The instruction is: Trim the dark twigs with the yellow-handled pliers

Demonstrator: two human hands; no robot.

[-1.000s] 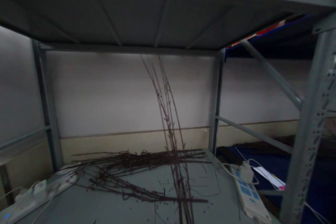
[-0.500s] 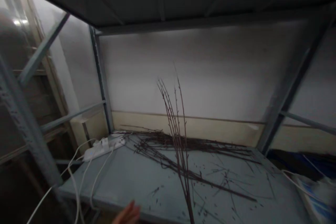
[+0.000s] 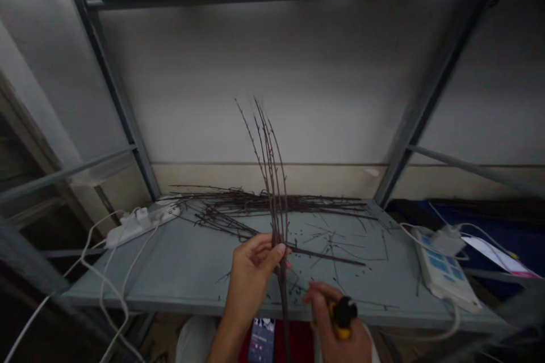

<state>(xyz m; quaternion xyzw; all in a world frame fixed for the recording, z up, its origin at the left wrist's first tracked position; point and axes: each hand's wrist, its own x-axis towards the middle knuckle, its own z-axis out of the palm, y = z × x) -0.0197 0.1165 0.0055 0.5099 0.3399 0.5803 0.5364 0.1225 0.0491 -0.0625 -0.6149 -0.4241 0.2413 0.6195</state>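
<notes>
At near edge of grey steel shelf (image 3: 170, 272), L hand (image 3: 251, 272) has fingers curled snugly round upright bundle of dark twigs (image 3: 276, 181), gripping abt mid-stem. Tips point up & far; lower ends run down past shelf edge. R hand (image 3: 336, 320) sits just right of bundle & lower, fingers closed on yellow-black tool (image 3: 344, 313). Prob. snips or a cutter, but its working end is hidden, so can't say which. Loose twigs (image 3: 255, 202) lie flat along far side of shelf, w/ small bits scattered right of centre. L power strip (image 3: 140, 226) trails white cables (image 3: 106, 272) off left; R power strip (image 3: 443, 272) lies at right end. Phone (image 3: 261, 340) shows below near edge.

Handling tips, judged from the view: stems look thin & brittle, so hold firm w/o crushing. Keep them bunched & parallel, L hand close to any working point. Keep tool's end well clear of L fingers, & watch tips snagging on uprights.
</notes>
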